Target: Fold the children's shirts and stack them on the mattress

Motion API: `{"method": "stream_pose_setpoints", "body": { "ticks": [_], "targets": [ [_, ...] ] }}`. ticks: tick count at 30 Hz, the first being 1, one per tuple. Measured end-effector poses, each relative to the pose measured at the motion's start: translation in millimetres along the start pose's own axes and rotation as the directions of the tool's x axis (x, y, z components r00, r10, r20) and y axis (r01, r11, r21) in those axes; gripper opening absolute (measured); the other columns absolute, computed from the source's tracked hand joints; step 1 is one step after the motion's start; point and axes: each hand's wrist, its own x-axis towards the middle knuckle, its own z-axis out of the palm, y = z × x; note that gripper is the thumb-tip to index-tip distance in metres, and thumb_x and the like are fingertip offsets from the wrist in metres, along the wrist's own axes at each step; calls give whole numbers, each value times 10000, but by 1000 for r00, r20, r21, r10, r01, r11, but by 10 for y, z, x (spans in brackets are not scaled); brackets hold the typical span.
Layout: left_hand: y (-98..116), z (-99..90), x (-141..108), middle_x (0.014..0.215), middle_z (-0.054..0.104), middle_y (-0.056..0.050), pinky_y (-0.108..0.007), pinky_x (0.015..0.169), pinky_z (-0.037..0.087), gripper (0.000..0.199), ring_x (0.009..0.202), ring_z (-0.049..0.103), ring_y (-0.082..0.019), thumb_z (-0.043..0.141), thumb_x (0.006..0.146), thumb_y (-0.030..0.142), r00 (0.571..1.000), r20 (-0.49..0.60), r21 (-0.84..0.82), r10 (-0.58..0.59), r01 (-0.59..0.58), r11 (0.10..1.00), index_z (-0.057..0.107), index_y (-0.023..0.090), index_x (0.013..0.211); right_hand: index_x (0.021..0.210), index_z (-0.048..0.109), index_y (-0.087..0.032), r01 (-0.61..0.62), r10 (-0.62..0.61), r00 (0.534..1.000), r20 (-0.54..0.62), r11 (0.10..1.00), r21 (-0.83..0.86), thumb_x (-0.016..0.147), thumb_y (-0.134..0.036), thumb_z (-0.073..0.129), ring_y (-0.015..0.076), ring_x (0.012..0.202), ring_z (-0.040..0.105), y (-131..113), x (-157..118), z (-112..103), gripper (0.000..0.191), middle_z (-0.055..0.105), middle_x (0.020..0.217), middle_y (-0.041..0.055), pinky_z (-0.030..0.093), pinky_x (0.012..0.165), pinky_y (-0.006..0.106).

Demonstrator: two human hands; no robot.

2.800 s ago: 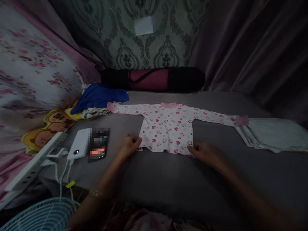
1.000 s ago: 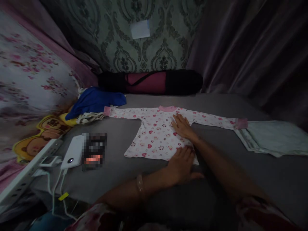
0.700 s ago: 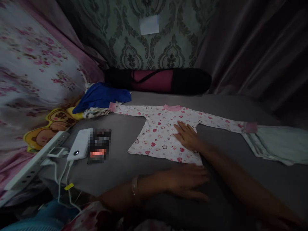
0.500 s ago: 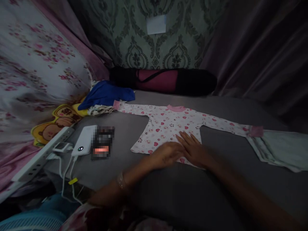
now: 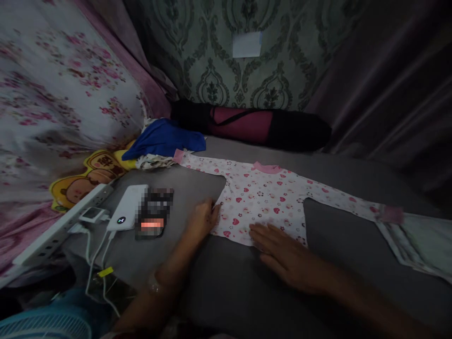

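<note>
A small white shirt with pink hearts, a pink collar and pink cuffs lies spread on the grey bed surface, its sleeves stretched out to both sides. At the shirt's left side edge is my left hand, its fingers curled together on the fabric edge. My right hand rests flat over the lower hem, fingers stretched out and pointing left. The shirt's right cuff overlaps a stack of folded pale cloth.
On the left lie a white power bank, a pixelated dark object, a power strip and a yellow cushion. Behind are blue cloth and a black and pink roll. A blue fan stands lower left.
My left hand has moved left from the shirt's middle to its side edge. My right hand has come down nearer the hem. The camera view has shifted slightly.
</note>
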Motion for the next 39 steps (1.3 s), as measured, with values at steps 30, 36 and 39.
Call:
{"method": "stream_pose_setpoints", "body": {
  "ticks": [30, 36, 39],
  "targets": [
    [-327, -454, -89, 699, 610, 6, -222, 536, 348, 164, 660, 549, -138, 578, 801, 331, 952, 297, -220, 73, -6, 976, 620, 173, 789, 1480, 299, -53, -478, 382, 821, -426, 866, -145, 968, -404, 170, 338, 1435, 193, 276, 2038, 419, 633, 243, 1559, 191, 127, 1125, 592],
    [-360, -425, -65, 673, 609, -3, -229, 540, 334, 144, 630, 543, -138, 534, 817, 279, 956, 288, -174, 50, 1, 985, 620, 171, 775, 1481, 242, 32, -457, 367, 847, -385, 872, -176, 968, -390, 171, 321, 1451, 139, -198, 1911, 606, 668, 197, 1571, 197, 96, 1157, 538],
    [-401, -354, -28, 721, 628, -20, -236, 593, 360, 183, 658, 552, -141, 483, 873, 289, 992, 120, -176, -28, 49, 983, 614, 178, 813, 1479, 248, 30, -440, 376, 865, -332, 886, -144, 969, -411, 198, 321, 1458, 118, -347, 1866, 641, 676, 170, 1576, 202, 96, 1162, 533]
  ]
}}
